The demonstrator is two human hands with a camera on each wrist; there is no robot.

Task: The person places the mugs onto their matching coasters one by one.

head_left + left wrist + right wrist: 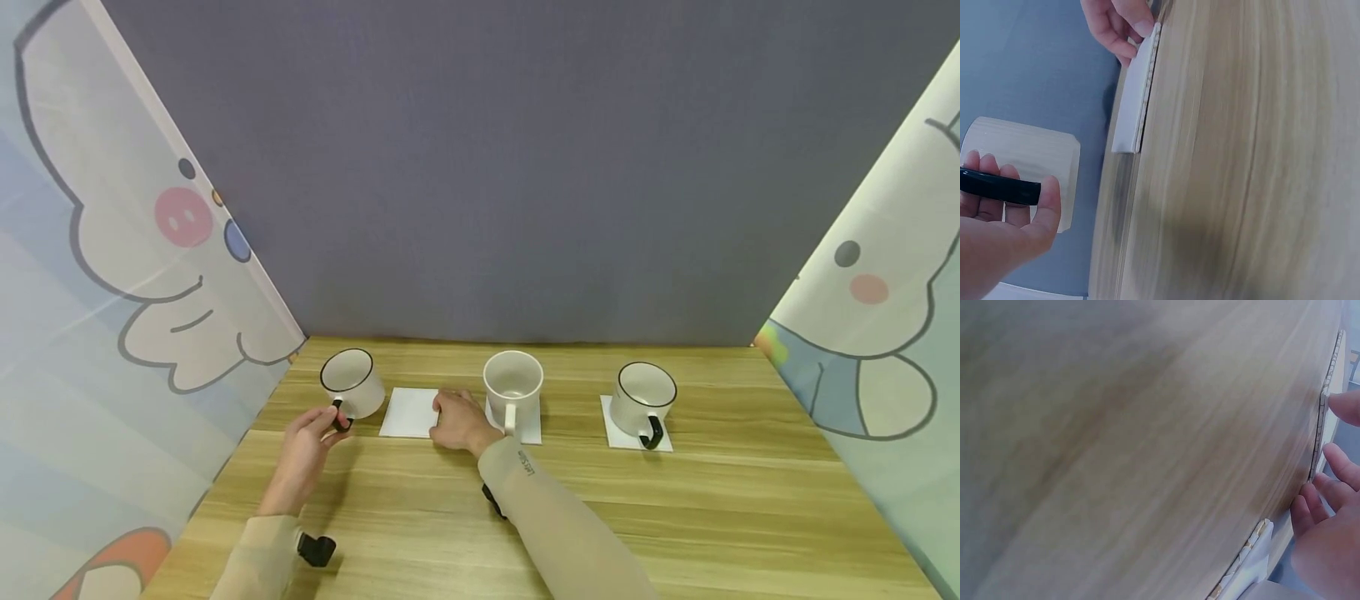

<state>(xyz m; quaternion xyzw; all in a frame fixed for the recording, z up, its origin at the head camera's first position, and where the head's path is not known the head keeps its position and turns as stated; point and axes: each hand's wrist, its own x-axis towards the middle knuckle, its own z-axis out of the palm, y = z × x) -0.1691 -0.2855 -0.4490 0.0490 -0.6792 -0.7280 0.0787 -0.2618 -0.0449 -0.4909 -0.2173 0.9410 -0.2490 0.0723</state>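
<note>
My left hand [300,450] holds a white mug [363,395] with a black rim by its black handle [999,186]. In the left wrist view the mug hangs clear above the tabletop. To the right of this mug lies a white square coaster [408,412] with nothing on it. My right hand [459,423] grips the coaster at its right edge; thumb and fingers sit toward opposite corners in the right wrist view. The coaster looks flat on the table, and part of its right side is hidden by the hand.
Just right of my right hand, an all-white mug [522,385] stands on another coaster [532,427]. Farther right, a black-rimmed white mug [637,410] stands on a third coaster [621,437]. A grey panel [480,183] closes off the wooden table's [720,500] back.
</note>
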